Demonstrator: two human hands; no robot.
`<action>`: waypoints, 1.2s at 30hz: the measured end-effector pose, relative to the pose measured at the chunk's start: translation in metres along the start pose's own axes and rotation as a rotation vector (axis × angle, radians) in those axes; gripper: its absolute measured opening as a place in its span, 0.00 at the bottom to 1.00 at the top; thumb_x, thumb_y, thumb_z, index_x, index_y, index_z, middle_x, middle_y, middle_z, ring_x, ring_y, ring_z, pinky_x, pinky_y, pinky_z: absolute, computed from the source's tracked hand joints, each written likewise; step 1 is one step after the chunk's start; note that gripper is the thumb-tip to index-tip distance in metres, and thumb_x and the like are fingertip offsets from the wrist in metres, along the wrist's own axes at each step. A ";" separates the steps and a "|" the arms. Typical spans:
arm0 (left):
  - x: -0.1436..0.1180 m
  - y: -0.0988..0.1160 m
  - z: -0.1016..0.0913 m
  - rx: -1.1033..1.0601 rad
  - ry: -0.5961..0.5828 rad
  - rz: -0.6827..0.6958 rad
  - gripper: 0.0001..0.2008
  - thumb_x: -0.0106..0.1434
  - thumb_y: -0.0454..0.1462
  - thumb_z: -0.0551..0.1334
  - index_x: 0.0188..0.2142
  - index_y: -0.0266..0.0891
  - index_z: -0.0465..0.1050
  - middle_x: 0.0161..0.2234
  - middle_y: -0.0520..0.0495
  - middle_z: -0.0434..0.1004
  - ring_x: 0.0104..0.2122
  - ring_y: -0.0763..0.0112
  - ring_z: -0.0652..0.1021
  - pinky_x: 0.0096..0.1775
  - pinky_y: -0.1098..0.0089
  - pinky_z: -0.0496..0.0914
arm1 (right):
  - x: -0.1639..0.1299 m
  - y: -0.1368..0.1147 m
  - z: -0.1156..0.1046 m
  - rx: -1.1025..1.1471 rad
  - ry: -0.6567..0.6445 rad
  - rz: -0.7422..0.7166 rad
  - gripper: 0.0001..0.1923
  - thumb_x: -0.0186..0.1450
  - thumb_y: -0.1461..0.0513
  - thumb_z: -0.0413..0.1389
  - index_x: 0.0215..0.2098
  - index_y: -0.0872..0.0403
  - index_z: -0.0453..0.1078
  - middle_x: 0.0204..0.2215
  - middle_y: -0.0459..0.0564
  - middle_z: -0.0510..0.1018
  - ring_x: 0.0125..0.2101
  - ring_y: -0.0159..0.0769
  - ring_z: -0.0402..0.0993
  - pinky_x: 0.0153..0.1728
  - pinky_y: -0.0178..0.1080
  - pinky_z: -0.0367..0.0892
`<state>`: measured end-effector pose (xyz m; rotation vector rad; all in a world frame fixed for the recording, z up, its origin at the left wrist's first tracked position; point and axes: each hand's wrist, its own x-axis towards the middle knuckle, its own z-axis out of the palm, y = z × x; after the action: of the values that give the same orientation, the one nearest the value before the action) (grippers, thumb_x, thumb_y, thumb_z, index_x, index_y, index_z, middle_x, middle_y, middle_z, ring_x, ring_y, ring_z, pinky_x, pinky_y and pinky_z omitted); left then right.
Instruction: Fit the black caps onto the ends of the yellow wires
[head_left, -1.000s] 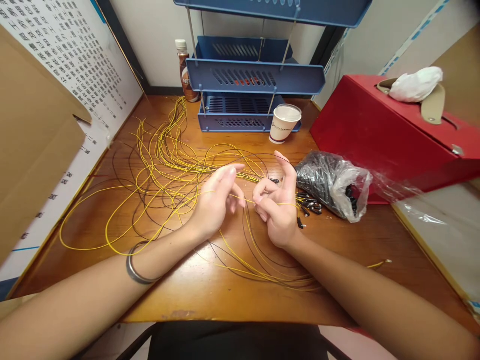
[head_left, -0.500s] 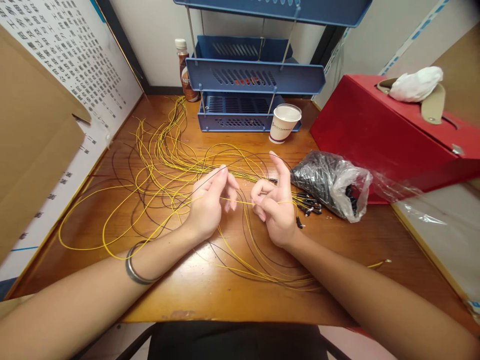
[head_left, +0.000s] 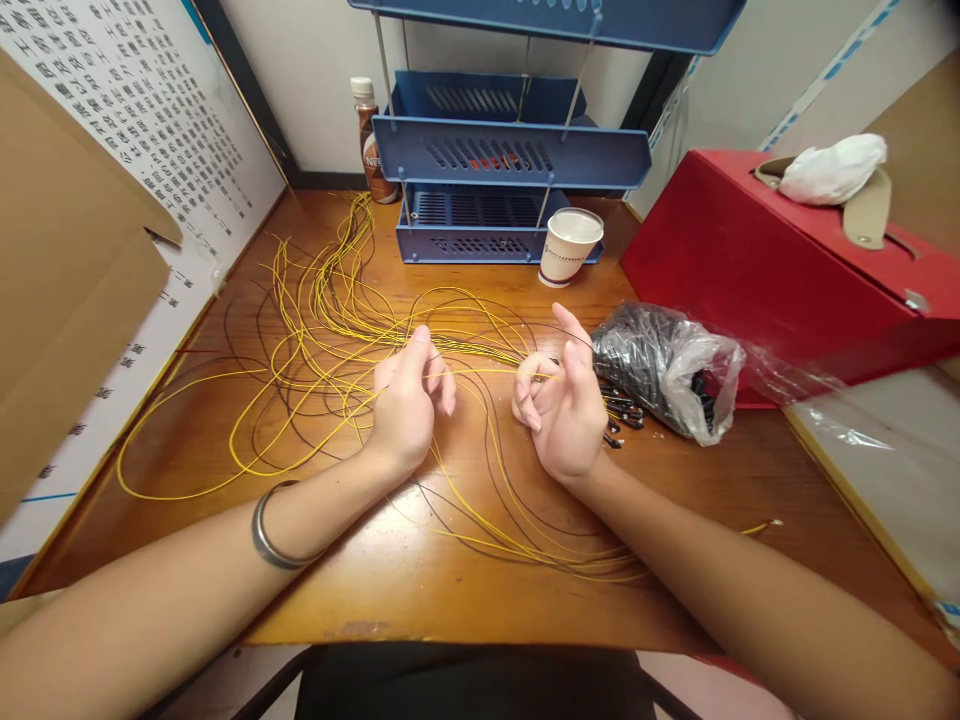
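Observation:
Between my two hands a thin yellow wire [head_left: 484, 372] runs nearly level across the desk. My left hand [head_left: 405, 410] is closed around it, thumb up against the index finger and the other fingers loosely bent. The wire's other end goes into my right hand [head_left: 566, 415], whose lower fingers curl in while the index finger points up; the exact grip point is partly hidden. A dark wire [head_left: 487, 455] hangs below beside more yellow strands. Behind my right hand lie black connectors [head_left: 622, 410] on wire ends. The tangled wire bundle [head_left: 330, 290] spreads behind and left of my left hand.
A clear plastic bag of black parts [head_left: 652, 360] lies right of my right hand, before a red box [head_left: 720, 260]. A paper cup [head_left: 570, 250], blue rack [head_left: 517, 150] and bottle [head_left: 367, 150] stand at the back. Cardboard [head_left: 67, 260] borders the left.
My hands have moved farther apart, the left one leftward and the right one rightward. The yellow wire between them is higher, and its loop near my left forearm has drawn in.

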<state>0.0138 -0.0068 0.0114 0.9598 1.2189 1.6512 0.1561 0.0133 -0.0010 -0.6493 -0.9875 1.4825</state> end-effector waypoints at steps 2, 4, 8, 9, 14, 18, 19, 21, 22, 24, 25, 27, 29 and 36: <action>-0.002 0.001 0.001 0.021 -0.015 0.038 0.29 0.68 0.47 0.59 0.14 0.41 0.51 0.11 0.57 0.48 0.11 0.79 0.62 0.19 0.71 0.56 | 0.002 0.000 0.000 0.010 0.043 0.013 0.25 0.70 0.43 0.48 0.59 0.44 0.60 0.18 0.35 0.68 0.10 0.25 0.47 0.13 0.34 0.41; -0.004 0.001 0.001 0.033 -0.031 0.064 0.30 0.68 0.46 0.59 0.13 0.42 0.50 0.11 0.57 0.47 0.11 0.79 0.62 0.19 0.71 0.55 | 0.004 0.000 -0.001 0.008 0.083 0.023 0.23 0.69 0.41 0.48 0.53 0.46 0.64 0.16 0.35 0.66 0.10 0.25 0.46 0.13 0.33 0.40; -0.005 0.001 -0.001 0.035 -0.047 0.097 0.29 0.67 0.43 0.57 0.12 0.42 0.50 0.10 0.57 0.46 0.11 0.79 0.62 0.19 0.70 0.56 | 0.006 0.002 -0.004 -0.048 0.127 0.041 0.18 0.69 0.45 0.50 0.42 0.50 0.68 0.14 0.35 0.64 0.10 0.23 0.46 0.14 0.33 0.41; -0.005 0.000 -0.001 0.035 -0.051 0.104 0.29 0.67 0.42 0.57 0.11 0.42 0.51 0.09 0.57 0.46 0.11 0.78 0.62 0.20 0.70 0.57 | 0.006 0.002 -0.004 -0.060 0.129 0.043 0.16 0.69 0.47 0.51 0.40 0.51 0.68 0.14 0.36 0.63 0.10 0.23 0.46 0.14 0.32 0.42; -0.004 0.000 -0.002 0.037 -0.054 0.122 0.29 0.66 0.40 0.56 0.10 0.42 0.50 0.09 0.56 0.48 0.11 0.78 0.61 0.21 0.70 0.57 | 0.004 0.002 -0.004 -0.015 0.100 0.028 0.11 0.67 0.52 0.53 0.35 0.51 0.66 0.14 0.36 0.66 0.10 0.24 0.47 0.14 0.31 0.42; -0.007 0.006 -0.001 0.188 -0.223 0.064 0.30 0.67 0.42 0.56 0.09 0.41 0.53 0.08 0.53 0.55 0.12 0.78 0.61 0.22 0.70 0.58 | 0.004 -0.002 -0.001 0.028 0.079 0.012 0.16 0.67 0.47 0.53 0.40 0.49 0.64 0.14 0.36 0.67 0.10 0.25 0.48 0.14 0.32 0.42; -0.008 0.007 -0.001 0.267 -0.326 0.030 0.29 0.67 0.42 0.56 0.09 0.40 0.57 0.09 0.52 0.59 0.13 0.78 0.62 0.22 0.70 0.58 | 0.004 -0.002 -0.001 0.027 0.086 0.020 0.18 0.67 0.45 0.53 0.40 0.49 0.64 0.14 0.35 0.66 0.10 0.25 0.48 0.14 0.32 0.43; -0.010 0.007 -0.002 0.383 -0.489 -0.026 0.29 0.67 0.43 0.57 0.10 0.39 0.62 0.09 0.51 0.61 0.13 0.78 0.62 0.20 0.71 0.55 | 0.006 -0.002 -0.001 0.015 0.114 0.043 0.21 0.66 0.42 0.53 0.40 0.49 0.64 0.14 0.35 0.65 0.10 0.25 0.47 0.14 0.33 0.43; -0.011 0.006 -0.002 0.421 -0.562 -0.040 0.28 0.67 0.43 0.58 0.10 0.39 0.63 0.09 0.52 0.61 0.12 0.78 0.61 0.19 0.70 0.53 | 0.006 -0.002 -0.001 0.007 0.132 0.055 0.21 0.66 0.41 0.54 0.39 0.49 0.64 0.14 0.34 0.64 0.10 0.25 0.47 0.14 0.33 0.43; -0.013 0.004 -0.004 0.443 -0.683 -0.051 0.27 0.66 0.42 0.59 0.11 0.39 0.63 0.09 0.53 0.60 0.11 0.78 0.60 0.18 0.70 0.49 | 0.008 0.000 -0.002 -0.007 0.166 0.066 0.21 0.65 0.42 0.57 0.36 0.50 0.65 0.13 0.34 0.62 0.10 0.24 0.47 0.14 0.32 0.43; -0.013 0.003 -0.005 0.433 -0.730 -0.048 0.26 0.65 0.41 0.59 0.11 0.39 0.64 0.09 0.53 0.61 0.11 0.79 0.59 0.18 0.70 0.49 | 0.008 0.001 -0.002 -0.009 0.179 0.067 0.20 0.64 0.44 0.58 0.34 0.50 0.65 0.12 0.34 0.62 0.10 0.24 0.46 0.13 0.32 0.43; -0.014 0.003 -0.007 0.390 -0.773 -0.029 0.25 0.64 0.39 0.60 0.11 0.39 0.64 0.10 0.52 0.63 0.12 0.79 0.60 0.18 0.71 0.50 | 0.008 0.002 -0.003 -0.003 0.197 0.066 0.18 0.63 0.47 0.61 0.30 0.51 0.66 0.10 0.34 0.61 0.10 0.24 0.46 0.13 0.31 0.43; -0.014 0.005 -0.009 0.329 -0.750 0.024 0.25 0.64 0.38 0.60 0.11 0.39 0.65 0.11 0.50 0.67 0.13 0.78 0.63 0.20 0.71 0.54 | 0.008 0.002 -0.004 0.019 0.203 0.069 0.19 0.64 0.48 0.60 0.27 0.52 0.66 0.09 0.35 0.60 0.10 0.23 0.46 0.13 0.30 0.43; -0.011 0.002 -0.009 0.071 -0.321 0.100 0.24 0.65 0.39 0.62 0.14 0.39 0.62 0.13 0.52 0.67 0.15 0.78 0.66 0.24 0.71 0.60 | 0.009 0.002 -0.006 -0.005 0.101 0.069 0.32 0.68 0.38 0.47 0.19 0.51 0.61 0.07 0.37 0.52 0.09 0.24 0.42 0.12 0.32 0.41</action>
<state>0.0088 -0.0198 0.0104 1.2926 1.0300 1.4660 0.1586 0.0230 -0.0039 -0.7612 -0.8996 1.4923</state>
